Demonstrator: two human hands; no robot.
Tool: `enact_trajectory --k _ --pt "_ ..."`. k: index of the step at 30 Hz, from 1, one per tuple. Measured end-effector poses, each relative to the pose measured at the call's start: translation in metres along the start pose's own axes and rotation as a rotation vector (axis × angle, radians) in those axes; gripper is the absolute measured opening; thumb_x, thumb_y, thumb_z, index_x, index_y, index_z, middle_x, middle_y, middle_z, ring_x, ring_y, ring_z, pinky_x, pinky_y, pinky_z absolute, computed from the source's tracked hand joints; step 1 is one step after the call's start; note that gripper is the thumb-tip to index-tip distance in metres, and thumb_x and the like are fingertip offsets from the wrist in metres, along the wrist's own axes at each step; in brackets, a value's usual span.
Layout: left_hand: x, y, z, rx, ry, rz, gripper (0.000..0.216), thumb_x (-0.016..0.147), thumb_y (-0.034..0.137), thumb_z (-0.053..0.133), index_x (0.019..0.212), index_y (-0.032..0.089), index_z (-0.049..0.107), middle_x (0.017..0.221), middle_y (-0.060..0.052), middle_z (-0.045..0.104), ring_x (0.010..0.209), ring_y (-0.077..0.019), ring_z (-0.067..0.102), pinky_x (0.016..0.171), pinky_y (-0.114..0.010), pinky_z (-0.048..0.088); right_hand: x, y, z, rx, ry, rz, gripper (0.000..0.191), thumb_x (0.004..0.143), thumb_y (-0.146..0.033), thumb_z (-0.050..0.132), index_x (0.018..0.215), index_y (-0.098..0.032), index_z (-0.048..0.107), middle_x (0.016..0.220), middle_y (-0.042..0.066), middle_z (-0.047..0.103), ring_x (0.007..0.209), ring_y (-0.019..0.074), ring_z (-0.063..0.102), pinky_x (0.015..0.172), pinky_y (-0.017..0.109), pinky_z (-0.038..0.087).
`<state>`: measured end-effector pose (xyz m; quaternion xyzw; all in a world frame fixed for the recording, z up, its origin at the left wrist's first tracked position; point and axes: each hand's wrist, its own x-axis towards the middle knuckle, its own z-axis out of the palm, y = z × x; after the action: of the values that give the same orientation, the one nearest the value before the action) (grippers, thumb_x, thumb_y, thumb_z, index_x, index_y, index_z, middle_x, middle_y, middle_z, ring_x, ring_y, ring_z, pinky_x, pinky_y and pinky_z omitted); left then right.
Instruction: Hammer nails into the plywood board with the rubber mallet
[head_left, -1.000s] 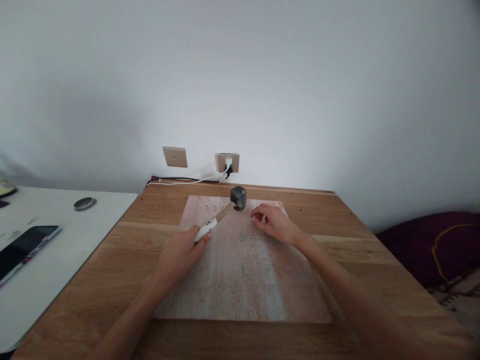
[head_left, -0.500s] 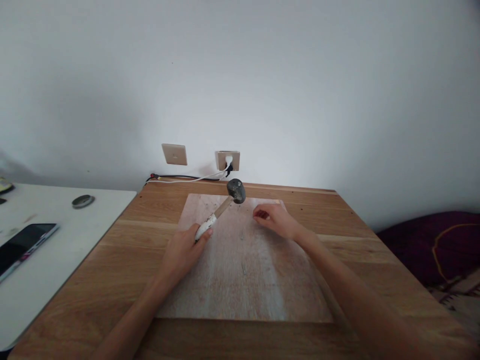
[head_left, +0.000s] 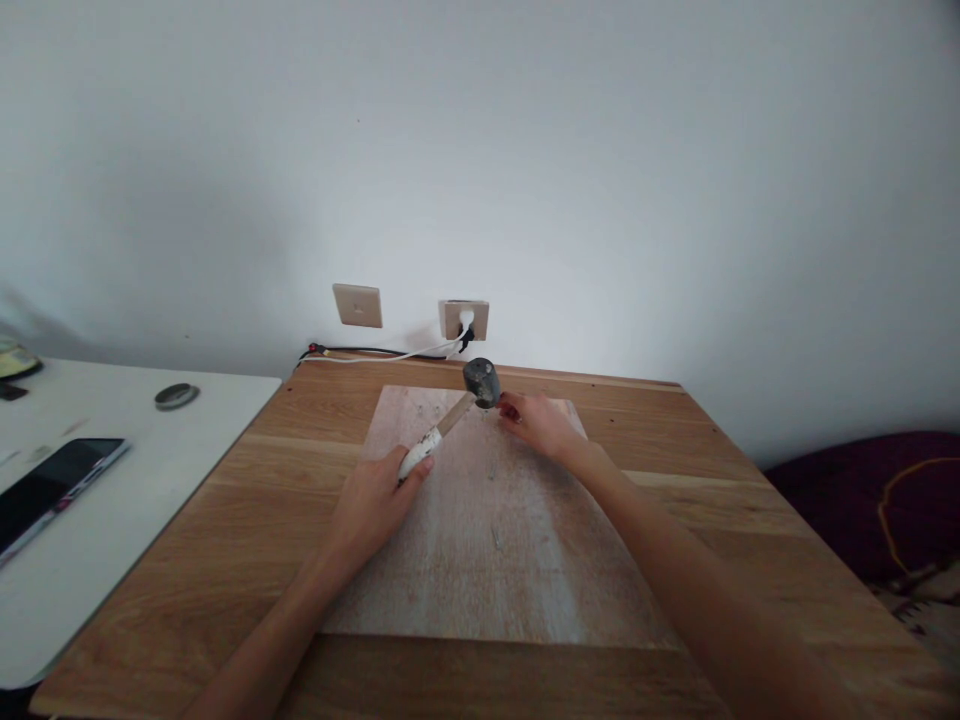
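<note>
My left hand (head_left: 375, 500) is closed round the white-taped end of a hammer (head_left: 457, 410), whose dark head hovers just above the far part of a pale plywood board (head_left: 487, 540). That board lies flat on a wooden table (head_left: 675, 450). My right hand (head_left: 540, 422) rests on the board right beside the hammer head, fingers pinched together at something too small to make out. A few small nails or marks (head_left: 491, 470) dot the board between my hands.
A white table (head_left: 112, 480) adjoins on the left, carrying a dark phone (head_left: 52, 485) and a small round lid (head_left: 177, 396). On the wall behind are a switch plate (head_left: 358, 305) and a socket (head_left: 464, 320) with a white cable. A dark purple cushion (head_left: 862, 490) lies at right.
My right hand slid forward and left, from the board's middle up beside the hammer head. The hammer head lifted slightly and shifted toward the board's far edge. The view shifted a little.
</note>
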<state>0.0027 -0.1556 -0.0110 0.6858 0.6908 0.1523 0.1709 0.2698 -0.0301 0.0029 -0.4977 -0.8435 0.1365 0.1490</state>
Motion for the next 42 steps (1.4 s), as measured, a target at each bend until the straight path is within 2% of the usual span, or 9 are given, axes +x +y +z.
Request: enact_trajectory --k 7,13,19,21,24,28,32,38,42 --pt "0.001 0.005 -0.003 -0.004 -0.037 0.018 0.045 0.104 0.055 0.038 0.098 0.019 0.065 0.084 -0.01 0.073 0.079 -0.0263 0.07 0.067 -0.031 0.04 -0.003 0.002 0.012 0.042 0.075 0.09 0.021 0.093 -0.013 0.066 0.114 -0.019 0.067 0.094 0.007 0.081 0.086 0.0192 0.075 0.076 0.025 0.051" --pt "0.004 0.022 -0.011 0.115 -0.093 0.066 0.045 0.105 0.055 0.038 0.103 0.019 0.066 0.088 -0.012 0.076 0.085 -0.0286 0.072 0.069 -0.033 0.043 -0.016 0.015 0.005 0.056 0.129 0.084 0.029 0.085 -0.02 0.078 0.111 -0.017 0.066 0.099 0.008 0.078 0.084 0.0195 0.072 0.077 0.028 0.052" --pt "0.007 0.028 -0.017 0.176 -0.097 0.055 0.047 0.104 0.056 0.038 0.103 0.019 0.066 0.089 -0.013 0.075 0.085 -0.0289 0.072 0.071 -0.034 0.044 -0.049 0.025 -0.01 0.029 0.209 0.072 0.016 0.09 -0.012 0.063 0.106 -0.016 0.066 0.097 0.009 0.07 0.088 0.0215 0.067 0.081 0.034 0.053" --pt "0.008 0.027 -0.016 0.147 -0.073 0.045 0.046 0.105 0.055 0.037 0.1 0.019 0.066 0.085 -0.011 0.074 0.083 -0.0276 0.072 0.069 -0.033 0.042 -0.059 0.012 -0.011 0.032 0.165 -0.05 0.015 0.093 -0.012 0.061 0.104 -0.018 0.068 0.101 0.009 0.07 0.093 0.0218 0.067 0.085 0.035 0.054" --pt "0.009 0.023 -0.01 0.093 -0.035 0.038 0.046 0.104 0.056 0.037 0.099 0.02 0.065 0.084 -0.01 0.074 0.08 -0.0261 0.071 0.067 -0.031 0.04 -0.066 -0.02 -0.005 -0.034 -0.013 -0.4 0.027 0.094 -0.004 0.056 0.108 -0.023 0.07 0.117 0.008 0.069 0.109 0.0224 0.065 0.095 0.036 0.054" --pt "0.01 0.018 -0.003 0.032 -0.023 0.028 0.045 0.103 0.057 0.039 0.097 0.02 0.064 0.084 -0.01 0.074 0.08 -0.0263 0.07 0.066 -0.031 0.039 -0.064 -0.052 0.003 -0.25 -0.144 -0.577 0.022 0.096 -0.004 0.058 0.097 -0.021 0.073 0.101 0.008 0.072 0.103 0.0237 0.066 0.092 0.035 0.054" --pt "0.009 0.016 -0.001 0.0 -0.045 0.024 0.045 0.103 0.056 0.039 0.094 0.02 0.064 0.083 -0.009 0.074 0.08 -0.0263 0.071 0.066 -0.031 0.038 -0.056 -0.037 0.003 -0.187 -0.113 -0.496 0.018 0.096 -0.008 0.06 0.098 -0.019 0.075 0.099 0.009 0.073 0.095 0.0228 0.068 0.087 0.034 0.055" --pt "0.008 0.02 -0.003 0.015 -0.057 -0.002 0.043 0.104 0.054 0.04 0.093 0.021 0.064 0.083 -0.009 0.074 0.081 -0.0262 0.071 0.066 -0.031 0.038 -0.034 0.03 0.001 0.262 0.288 0.013 0.023 0.09 -0.013 0.058 0.097 -0.021 0.078 0.099 0.008 0.079 0.089 0.0215 0.075 0.089 0.038 0.06" --pt "0.008 0.02 -0.003 0.0 -0.058 0.009 0.043 0.104 0.053 0.04 0.092 0.02 0.064 0.082 -0.009 0.074 0.08 -0.0258 0.071 0.065 -0.031 0.038 -0.023 0.045 0.012 0.29 0.316 0.063 0.023 0.088 -0.015 0.059 0.097 -0.021 0.079 0.098 0.007 0.081 0.089 0.0219 0.077 0.087 0.036 0.062"
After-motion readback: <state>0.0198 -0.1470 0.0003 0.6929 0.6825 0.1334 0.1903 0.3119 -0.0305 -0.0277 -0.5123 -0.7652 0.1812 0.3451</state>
